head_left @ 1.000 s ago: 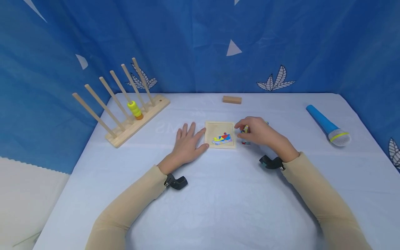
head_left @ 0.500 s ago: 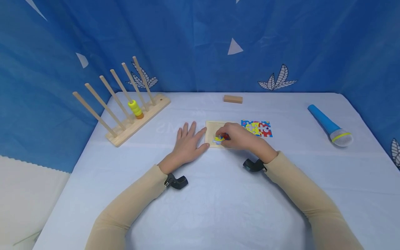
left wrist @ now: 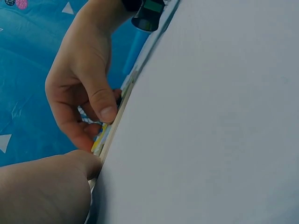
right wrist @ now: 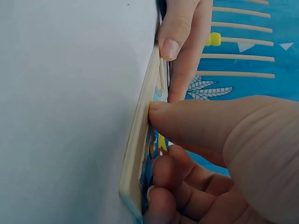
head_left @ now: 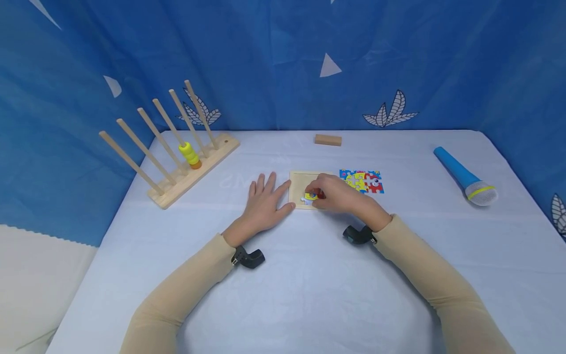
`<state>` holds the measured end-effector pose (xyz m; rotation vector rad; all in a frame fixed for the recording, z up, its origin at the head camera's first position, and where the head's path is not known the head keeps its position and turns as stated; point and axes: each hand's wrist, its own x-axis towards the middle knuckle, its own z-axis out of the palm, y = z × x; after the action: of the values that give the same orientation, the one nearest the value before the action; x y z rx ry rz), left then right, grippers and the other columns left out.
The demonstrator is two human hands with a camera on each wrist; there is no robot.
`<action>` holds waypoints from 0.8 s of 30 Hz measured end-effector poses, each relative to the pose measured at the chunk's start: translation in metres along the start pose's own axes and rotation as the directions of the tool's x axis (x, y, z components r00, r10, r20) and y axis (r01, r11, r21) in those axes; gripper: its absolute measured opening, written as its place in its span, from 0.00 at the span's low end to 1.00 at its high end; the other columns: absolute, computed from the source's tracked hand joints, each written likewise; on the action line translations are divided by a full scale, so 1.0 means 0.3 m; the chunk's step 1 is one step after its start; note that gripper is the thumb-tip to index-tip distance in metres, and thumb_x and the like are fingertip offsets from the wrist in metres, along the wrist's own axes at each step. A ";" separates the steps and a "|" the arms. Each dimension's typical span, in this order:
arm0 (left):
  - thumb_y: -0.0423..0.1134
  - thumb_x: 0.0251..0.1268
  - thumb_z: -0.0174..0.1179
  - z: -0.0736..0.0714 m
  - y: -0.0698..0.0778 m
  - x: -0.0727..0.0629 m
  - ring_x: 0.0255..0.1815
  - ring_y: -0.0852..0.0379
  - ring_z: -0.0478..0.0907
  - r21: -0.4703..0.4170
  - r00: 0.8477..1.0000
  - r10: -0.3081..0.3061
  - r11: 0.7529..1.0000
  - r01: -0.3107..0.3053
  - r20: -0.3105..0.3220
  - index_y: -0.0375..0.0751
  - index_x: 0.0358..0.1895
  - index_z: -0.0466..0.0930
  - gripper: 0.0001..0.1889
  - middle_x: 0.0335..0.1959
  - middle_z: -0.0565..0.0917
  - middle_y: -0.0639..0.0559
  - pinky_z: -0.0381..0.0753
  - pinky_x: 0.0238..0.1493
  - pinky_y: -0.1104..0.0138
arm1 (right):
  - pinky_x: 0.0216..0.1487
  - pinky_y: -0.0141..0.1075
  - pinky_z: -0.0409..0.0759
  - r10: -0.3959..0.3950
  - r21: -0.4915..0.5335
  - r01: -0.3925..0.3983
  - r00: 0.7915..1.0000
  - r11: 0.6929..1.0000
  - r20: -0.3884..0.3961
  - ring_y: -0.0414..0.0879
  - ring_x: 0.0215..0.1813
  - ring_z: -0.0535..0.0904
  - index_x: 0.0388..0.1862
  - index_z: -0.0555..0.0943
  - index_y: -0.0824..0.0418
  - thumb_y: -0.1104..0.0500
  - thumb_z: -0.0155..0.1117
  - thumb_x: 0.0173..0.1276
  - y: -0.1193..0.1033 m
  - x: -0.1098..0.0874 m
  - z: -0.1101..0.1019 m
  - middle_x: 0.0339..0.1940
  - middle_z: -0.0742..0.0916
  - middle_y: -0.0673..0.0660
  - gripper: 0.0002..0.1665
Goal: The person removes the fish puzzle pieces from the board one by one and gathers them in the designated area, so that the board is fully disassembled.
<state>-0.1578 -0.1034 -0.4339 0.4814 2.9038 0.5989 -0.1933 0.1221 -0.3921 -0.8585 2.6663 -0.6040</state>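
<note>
In the head view a square wooden puzzle tray [head_left: 297, 189] lies mid-table, with a joined section of colourful jigsaw pieces [head_left: 308, 197] in its lower part. My left hand [head_left: 265, 204] lies spread flat on the cloth, thumb and index fingertip at the tray's left edge. My right hand [head_left: 338, 193] reaches over the tray's right side, thumb and curled fingers pinching the jigsaw pieces and partly covering them. Seen from the right wrist, the thumb [right wrist: 187, 116] sits at the tray's near rim [right wrist: 138, 135], fingers bent over the pieces. A larger joined jigsaw section [head_left: 369, 181] lies right of the tray.
At the left stands a wooden peg rack [head_left: 194, 169] with yellow rings [head_left: 189, 153] on one peg. A small wooden block [head_left: 328, 140] lies near the back edge. At the right is a blue toy microphone [head_left: 462, 174]. A blue curtain [head_left: 274, 64] hangs behind the table.
My right hand has left the larger jigsaw section at the right and moved left to the pieces in the tray, where it has stayed for the last half second. My left hand has not moved.
</note>
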 end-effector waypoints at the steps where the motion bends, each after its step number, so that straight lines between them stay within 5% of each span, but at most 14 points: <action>1: 0.59 0.74 0.52 0.000 -0.001 0.000 0.85 0.29 0.35 0.000 1.000 -0.001 1.000 0.001 0.000 0.50 0.80 0.61 0.36 0.84 0.47 0.33 0.36 0.80 0.34 | 0.43 0.36 0.77 -0.002 0.002 0.002 1.000 1.000 -0.004 0.48 0.41 0.75 0.56 0.86 0.62 0.62 0.75 0.63 0.000 0.000 0.000 0.41 0.86 0.57 0.22; 15: 0.59 0.74 0.53 0.000 -0.002 0.001 0.85 0.29 0.35 0.001 1.000 -0.005 1.000 0.005 -0.001 0.51 0.80 0.61 0.36 0.84 0.47 0.34 0.36 0.80 0.34 | 0.47 0.40 0.81 -0.022 0.023 0.023 1.000 0.999 -0.019 0.49 0.40 0.77 0.53 0.84 0.60 0.63 0.75 0.62 0.001 0.000 0.003 0.41 0.86 0.57 0.19; 24: 0.59 0.74 0.52 0.000 -0.003 0.000 0.85 0.29 0.35 -0.004 1.000 0.000 1.000 0.000 -0.005 0.51 0.80 0.61 0.36 0.84 0.48 0.33 0.36 0.80 0.34 | 0.38 0.37 0.76 -0.068 0.080 0.071 0.997 0.994 -0.033 0.45 0.31 0.74 0.51 0.83 0.60 0.66 0.66 0.68 0.005 -0.007 0.004 0.31 0.85 0.54 0.14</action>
<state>-0.1579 -0.1042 -0.4344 0.4806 2.9067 0.6072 -0.1919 0.1240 -0.3935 -0.9298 2.6275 -0.7420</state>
